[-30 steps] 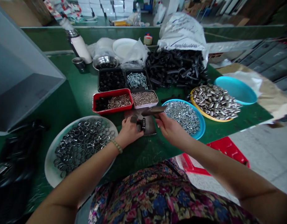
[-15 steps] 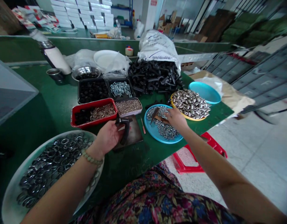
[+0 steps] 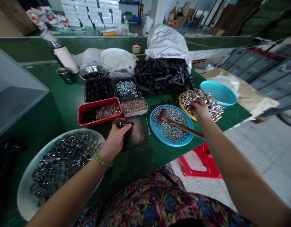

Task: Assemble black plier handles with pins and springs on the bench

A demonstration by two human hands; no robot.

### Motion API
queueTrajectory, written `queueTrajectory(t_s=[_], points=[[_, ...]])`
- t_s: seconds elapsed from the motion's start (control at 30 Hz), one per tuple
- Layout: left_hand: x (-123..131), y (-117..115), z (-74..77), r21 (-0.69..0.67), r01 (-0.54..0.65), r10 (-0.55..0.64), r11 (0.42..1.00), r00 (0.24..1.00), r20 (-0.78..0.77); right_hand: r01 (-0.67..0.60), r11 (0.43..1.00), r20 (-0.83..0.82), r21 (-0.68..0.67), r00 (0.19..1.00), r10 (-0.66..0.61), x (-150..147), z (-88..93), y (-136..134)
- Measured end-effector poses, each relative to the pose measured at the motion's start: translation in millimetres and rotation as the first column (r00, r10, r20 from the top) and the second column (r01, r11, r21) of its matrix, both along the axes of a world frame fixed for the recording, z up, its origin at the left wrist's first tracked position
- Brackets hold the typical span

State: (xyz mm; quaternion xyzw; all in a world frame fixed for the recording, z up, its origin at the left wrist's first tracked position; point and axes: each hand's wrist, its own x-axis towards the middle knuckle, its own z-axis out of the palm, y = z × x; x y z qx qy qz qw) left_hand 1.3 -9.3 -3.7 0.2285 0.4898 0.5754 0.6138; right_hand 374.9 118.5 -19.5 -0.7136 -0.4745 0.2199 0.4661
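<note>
My left hand is wrapped round a black plastic handle above a dark metal plate. Over a yellow basin of shiny metal sleeves, my right hand has its fingers pinched together at the near side of the pile; whatever they grip is hidden. A hammer with a wooden handle lies across the blue basin of small metal nuts. Between plate and basin lies a thin screwdriver.
A large white basin of metal rings is at the left. Behind the plate stand a red tray, a box of small fasteners and a tray of screws. Black handles spill from a white sack. A blue basin sits far right.
My right hand has left the hammer and the nut basin and moved right to the metal sleeves. My left hand's fingers have closed round the black handle and turned it.
</note>
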Motion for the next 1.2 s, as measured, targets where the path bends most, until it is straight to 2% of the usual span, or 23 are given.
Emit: queueTrajectory(t_s=[0.07, 0.17, 0.3, 0.37, 0.4, 0.57, 0.77, 0.93, 1.1, 1.2], points=[[2, -5, -1.4, -0.001, 0.056, -0.056, 0.998, 0.998, -0.022, -0.132, 0.989, -0.195, 0.064, 0.970, 0.142, -28, 3.1, -16], [6, -13, -4.3, 0.038, 0.155, -0.152, 0.987, 0.985, -0.080, -0.400, 0.904, -0.407, 0.149, 0.809, 0.425, -89, 12.4, -51], [5, -29, -3.1, 0.119, 0.349, -0.309, 0.930, 0.914, -0.263, -0.706, 0.691, -0.405, 0.155, 0.592, 0.697, -163, 31.1, -98], [2, -37, 0.2, 0.153, 0.429, -0.356, 0.890, 0.865, -0.353, -0.781, 0.613, -0.371, 0.118, 0.538, 0.757, -184, 37.1, -112], [0, -40, 1.9, 0.174, 0.442, -0.348, 0.880, 0.849, -0.398, -0.799, 0.593, -0.351, 0.096, 0.531, 0.771, -191, 38.4, -116], [-4, -44, 7.8, 0.278, 0.392, -0.157, 0.877, 0.781, -0.604, -0.801, 0.598, -0.289, 0.028, 0.566, 0.772, -205, 37.3, -122], [-5, -41, 7.2, 0.336, 0.365, -0.038, 0.868, 0.724, -0.689, -0.801, 0.599, -0.161, -0.003, 0.591, 0.790, -211, 36.2, -125], [-3, -43, 4.6, 0.408, 0.337, 0.075, 0.849, 0.687, -0.723, -0.815, 0.577, -0.351, -0.057, 0.557, 0.752, -206, 37.4, -121], [-1, -42, 6.7, 0.404, 0.354, 0.066, 0.844, 0.678, -0.732, -0.835, 0.542, -0.503, -0.095, 0.510, 0.698, -205, 44.2, -113], [0, -37, 12.7, 0.385, 0.363, 0.036, 0.848, 0.686, -0.726, -0.823, 0.564, -0.551, -0.071, 0.504, 0.665, -209, 43.7, -110]])
